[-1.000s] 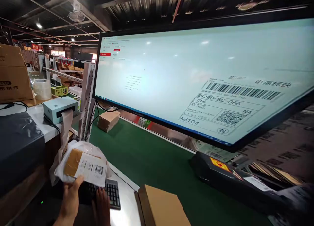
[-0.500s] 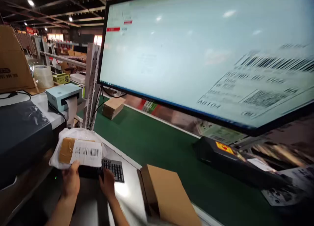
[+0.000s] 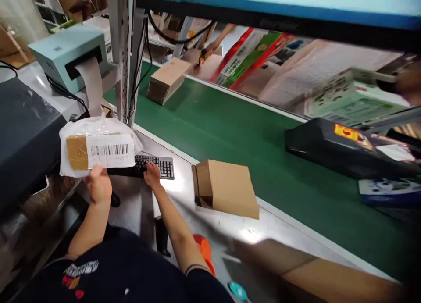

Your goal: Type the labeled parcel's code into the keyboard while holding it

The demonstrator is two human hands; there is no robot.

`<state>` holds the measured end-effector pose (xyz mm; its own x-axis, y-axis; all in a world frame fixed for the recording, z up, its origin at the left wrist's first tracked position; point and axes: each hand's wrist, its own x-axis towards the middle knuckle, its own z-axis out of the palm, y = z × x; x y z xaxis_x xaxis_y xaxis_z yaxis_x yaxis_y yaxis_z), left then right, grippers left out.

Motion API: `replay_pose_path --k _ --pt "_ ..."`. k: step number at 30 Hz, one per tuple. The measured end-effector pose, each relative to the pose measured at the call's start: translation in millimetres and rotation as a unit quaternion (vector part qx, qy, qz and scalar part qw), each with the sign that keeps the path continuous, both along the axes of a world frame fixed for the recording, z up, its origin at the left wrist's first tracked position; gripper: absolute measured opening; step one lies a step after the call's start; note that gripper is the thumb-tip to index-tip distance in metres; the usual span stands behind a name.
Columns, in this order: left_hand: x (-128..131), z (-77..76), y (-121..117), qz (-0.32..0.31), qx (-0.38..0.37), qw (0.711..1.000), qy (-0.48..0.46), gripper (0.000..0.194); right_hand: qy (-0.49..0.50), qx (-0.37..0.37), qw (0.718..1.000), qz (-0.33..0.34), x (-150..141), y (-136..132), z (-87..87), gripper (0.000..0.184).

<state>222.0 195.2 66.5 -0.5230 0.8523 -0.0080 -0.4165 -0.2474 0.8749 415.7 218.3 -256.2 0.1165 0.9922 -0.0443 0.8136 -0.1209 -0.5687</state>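
The left hand (image 3: 98,185) is closing its grip on the lower edge of a bagged parcel (image 3: 96,151), holding it above the counter (image 3: 230,226) while the right hand (image 3: 151,175), fingers loosely spread, is pressing the keyboard (image 3: 157,166) just beside a box (image 3: 226,194).

White poly parcel (image 3: 98,151) with black-barcoded label, brown cardboard box (image 3: 226,193), green conveyor belt (image 3: 263,154), pale mint label printer (image 3: 66,51), black keyboard (image 3: 154,166).

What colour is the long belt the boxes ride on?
The conveyor belt is dark green, plain to see in the head view.
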Motion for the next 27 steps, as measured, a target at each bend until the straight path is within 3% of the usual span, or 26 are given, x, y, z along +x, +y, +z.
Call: replay_pose_path --k 4,7,9,11,13,15,17,19,21,23,27 --pt "3 -6.7 0 0.015 -0.040 0.998 -0.046 0.063 -0.018 0.057 0.998 -0.027 -6 6 20.8 0.051" --pt "6 -16.7 6 0.018 -0.079 0.994 -0.078 0.062 -0.032 0.117 0.991 -0.055 -2 9 19.6 0.042" --pt "8 -23.7 12 0.007 -0.086 0.993 -0.085 0.054 0.029 0.145 0.985 -0.091 1 15 17.3 0.037" --pt "10 -28.4 16 -0.011 -0.084 0.992 -0.094 0.050 0.162 0.149 0.967 -0.125 -1 18 26.0 0.045" --pt "13 -29.9 16 -0.025 -0.086 0.990 -0.106 0.048 0.339 0.137 0.923 -0.123 -11 16 51.2 0.062" --pt "17 -29.5 12 -0.040 -0.100 0.987 -0.116 0.047 0.482 0.142 0.861 -0.078 -23 8 91.3 0.075" --pt "21 -29.1 7 -0.051 -0.111 0.985 -0.120 0.049 0.552 0.172 0.816 -0.021 -36 -3 139.7 0.088" --pt "23 -31.1 1 -0.066 -0.119 0.984 -0.117 0.051 0.575 0.210 0.790 0.028 -45 -14 188.0 0.102" --pt "23 -35.5 -5 -0.071 -0.119 0.984 -0.112 0.053 0.588 0.226 0.775 0.052 -49 -23 228.2 0.103" --pt "21 -40.0 -9 -0.070 -0.118 0.985 -0.108 0.055 0.581 0.224 0.781 0.048 -51 -29 254.8 0.092" --pt "14 -36.8 -14 -0.086 -0.099 0.986 -0.104 0.066 0.557 0.230 0.798 0.024 -55 -34 270.8 0.080"
